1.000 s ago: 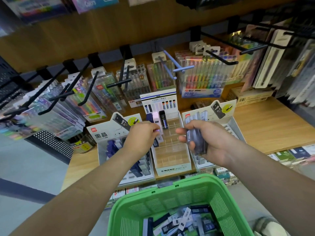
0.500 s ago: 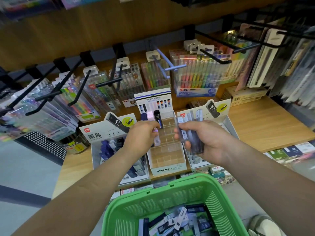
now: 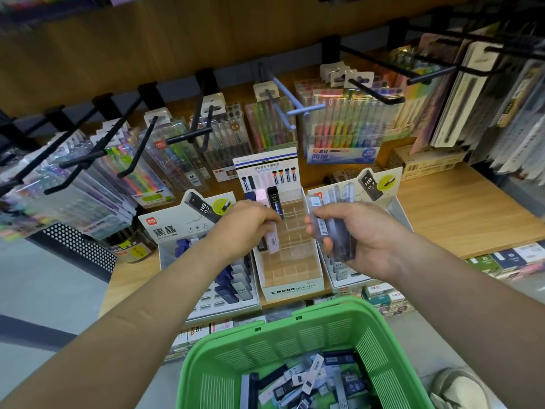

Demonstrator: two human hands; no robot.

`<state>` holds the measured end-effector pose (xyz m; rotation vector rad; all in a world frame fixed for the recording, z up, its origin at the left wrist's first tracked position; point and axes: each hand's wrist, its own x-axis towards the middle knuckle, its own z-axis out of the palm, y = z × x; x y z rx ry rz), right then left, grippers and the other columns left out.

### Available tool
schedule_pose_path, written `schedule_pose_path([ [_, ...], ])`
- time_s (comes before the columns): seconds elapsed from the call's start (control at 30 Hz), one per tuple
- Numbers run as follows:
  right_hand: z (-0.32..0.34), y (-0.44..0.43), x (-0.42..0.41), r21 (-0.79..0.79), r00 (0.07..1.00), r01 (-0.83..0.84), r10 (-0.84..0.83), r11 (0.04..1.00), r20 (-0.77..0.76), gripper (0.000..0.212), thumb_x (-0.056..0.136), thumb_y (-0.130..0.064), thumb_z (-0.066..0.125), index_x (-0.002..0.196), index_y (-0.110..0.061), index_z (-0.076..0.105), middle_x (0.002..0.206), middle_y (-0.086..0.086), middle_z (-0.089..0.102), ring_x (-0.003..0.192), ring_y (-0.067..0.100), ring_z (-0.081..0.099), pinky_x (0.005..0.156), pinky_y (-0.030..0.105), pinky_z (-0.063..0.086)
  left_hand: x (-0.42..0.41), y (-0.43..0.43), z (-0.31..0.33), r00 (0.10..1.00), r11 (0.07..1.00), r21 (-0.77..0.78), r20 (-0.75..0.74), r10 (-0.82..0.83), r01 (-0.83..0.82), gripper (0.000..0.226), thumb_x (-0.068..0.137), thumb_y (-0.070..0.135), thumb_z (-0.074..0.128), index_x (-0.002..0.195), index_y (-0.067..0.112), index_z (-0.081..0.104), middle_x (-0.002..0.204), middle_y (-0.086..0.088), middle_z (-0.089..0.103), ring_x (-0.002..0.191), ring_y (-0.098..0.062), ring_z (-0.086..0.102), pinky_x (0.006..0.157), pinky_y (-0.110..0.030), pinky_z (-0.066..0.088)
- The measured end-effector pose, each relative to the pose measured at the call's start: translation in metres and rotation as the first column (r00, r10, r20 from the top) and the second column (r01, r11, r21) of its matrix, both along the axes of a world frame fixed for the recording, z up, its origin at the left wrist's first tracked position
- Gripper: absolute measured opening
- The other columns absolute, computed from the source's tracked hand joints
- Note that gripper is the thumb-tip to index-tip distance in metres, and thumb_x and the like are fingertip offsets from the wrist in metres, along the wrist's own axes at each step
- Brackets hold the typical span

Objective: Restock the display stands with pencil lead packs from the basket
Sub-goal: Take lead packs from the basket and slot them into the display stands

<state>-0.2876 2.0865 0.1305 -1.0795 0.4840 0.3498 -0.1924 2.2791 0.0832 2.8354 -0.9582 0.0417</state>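
Two hands are working over the stands, and both are mine. My left hand (image 3: 250,225) is curling its fingers round one pale pink pack (image 3: 272,238) of pencil lead and pinching it tight. It is holding the pack over the left side of the middle stand (image 3: 290,289), the one with the little clear boxes inside. Only the low end of the pink pack is peeking out under my fingers, and I cannot tell if it is touching the stand.

My right hand (image 3: 362,234) is gripping a bunch of grey packs (image 3: 336,236) that I can see through. My fingers and thumb are wrapping round the bunch. This hand is hanging just to the right of the middle stand, over the near edge of the right stand (image 3: 380,184).

Just past my left fingertips, three packs (image 3: 272,199) are standing up at the back of the middle stand: one dark blue, one pink, one black. Under my left wrist the left stand (image 3: 177,228) is holding rows of dark blue and grey packs.

Closer to me than both hands, the green basket (image 3: 265,327) is sitting low down, with many loose packs (image 3: 309,379) lying in a jumble inside. All three stands are sitting on the wooden worktop (image 3: 472,208). Far behind my hands, pen packs (image 3: 345,128) are hanging on black hooks (image 3: 368,87). Near the basket, right of it, a shoe (image 3: 460,388) is showing.
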Motion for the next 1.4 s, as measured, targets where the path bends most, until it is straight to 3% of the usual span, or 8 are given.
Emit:
schedule_pose_path([
  [0.23, 0.001, 0.001, 0.000, 0.004, 1.000, -0.013, 0.013, 1.000, 0.016, 0.012, 0.092, -0.011, 0.063, 0.099, -0.002, 0.066, 0.076, 0.011, 0.073, 0.054, 0.013, 0.065, 0.036, 0.019, 0.045, 0.002, -0.006, 0.002, 0.992, 0.964, 0.235, 0.051, 0.118, -0.126, 0.043, 0.090, 0.056, 0.052, 0.093, 0.016, 0.070, 0.074, -0.002, 0.066, 0.077, -0.022, 0.060, 0.070, -0.031, 0.045],
  [0.47, 0.001, 0.002, 0.001, -0.016, 0.999, -0.029, 0.029, 0.999, 0.031, 0.014, 0.091, -0.012, 0.064, 0.102, -0.003, 0.064, 0.078, 0.011, 0.072, 0.059, 0.015, 0.064, 0.037, 0.019, 0.044, 0.002, -0.009, -0.005, 0.994, 0.922, 0.371, 0.073, 0.087, -0.108, 0.027, 0.098, 0.037, 0.050, 0.090, 0.016, 0.064, 0.077, -0.004, 0.061, 0.083, -0.028, 0.061, 0.068, -0.031, 0.041],
  [0.57, 0.000, 0.002, 0.001, -0.015, 1.000, -0.013, 0.013, 1.000, 0.019, 0.014, 0.091, -0.011, 0.064, 0.103, -0.004, 0.063, 0.074, 0.012, 0.072, 0.056, 0.016, 0.064, 0.037, 0.019, 0.045, 0.002, -0.007, -0.006, 0.992, 0.934, 0.342, 0.102, 0.071, -0.102, 0.013, 0.096, 0.021, 0.053, 0.087, 0.015, 0.061, 0.083, -0.007, 0.065, 0.082, -0.029, 0.061, 0.069, -0.036, 0.049],
  [0.87, -0.004, 0.000, 0.001, -0.032, 1.000, 0.006, -0.006, 0.999, 0.009, 0.029, 0.084, -0.002, 0.071, 0.112, -0.007, 0.066, 0.102, 0.014, 0.072, 0.074, 0.021, 0.063, 0.037, 0.020, 0.044, -0.006, -0.011, 0.001, 0.977, 0.985, 0.068, 0.157, 0.145, -0.157, 0.018, 0.094, 0.028, 0.055, 0.096, 0.014, 0.065, 0.087, -0.005, 0.067, 0.085, -0.023, 0.060, 0.071, -0.034, 0.050],
  [0.97, -0.005, -0.001, 0.001, -0.044, 1.000, -0.014, 0.015, 0.999, 0.025, 0.026, 0.081, -0.002, 0.073, 0.104, -0.011, 0.067, 0.083, 0.007, 0.073, 0.055, 0.013, 0.063, 0.036, 0.019, 0.043, -0.022, -0.018, 0.017, 0.970, 0.896, -0.372, -0.090, 0.225, -0.243, 0.013, 0.090, 0.018, 0.062, 0.097, 0.026, 0.070, 0.084, 0.006, 0.069, 0.076, -0.014, 0.061, 0.072, -0.025, 0.051],
  [1.07, -0.006, 0.000, 0.000, -0.063, 0.996, -0.080, 0.082, 0.995, 0.029, 0.026, 0.081, -0.003, 0.073, 0.104, -0.014, 0.068, 0.078, 0.004, 0.074, 0.051, 0.010, 0.064, 0.036, 0.019, 0.042, -0.041, -0.019, 0.039, 0.767, 0.594, -0.680, -0.623, -0.157, -0.430, 0.044, 0.087, -0.005, 0.057, 0.106, 0.033, 0.069, 0.102, 0.005, 0.072, 0.085, -0.015, 0.066, 0.070, -0.023, 0.055],
  [1.17, -0.007, 0.002, -0.003, -0.022, 0.986, -0.162, 0.162, 0.987, 0.029, 0.025, 0.084, -0.005, 0.070, 0.108, -0.012, 0.068, 0.088, 0.008, 0.076, 0.055, 0.011, 0.065, 0.035, 0.017, 0.041, -0.053, -0.013, 0.050, 0.652, 0.546, -0.696, -0.688, -0.320, -0.466, 0.038, 0.081, -0.007, 0.067, 0.105, 0.020, 0.071, 0.104, -0.003, 0.073, 0.092, -0.017, 0.069, 0.076, -0.026, 0.055],
  [1.4, -0.012, 0.008, -0.013, -0.021, 0.949, -0.315, 0.315, 0.949, 0.016, 0.040, 0.077, -0.025, 0.074, 0.112, -0.007, 0.067, 0.087, 0.012, 0.070, 0.054, 0.013, 0.057, 0.037, 0.020, 0.043, -0.064, 0.025, 0.051, 0.752, 0.652, -0.570, -0.659, 0.002, -0.500, 0.009, 0.075, 0.031, 0.073, 0.075, 0.023, 0.076, 0.064, -0.004, 0.065, 0.055, -0.011, 0.054, 0.052, -0.021, 0.045],
])
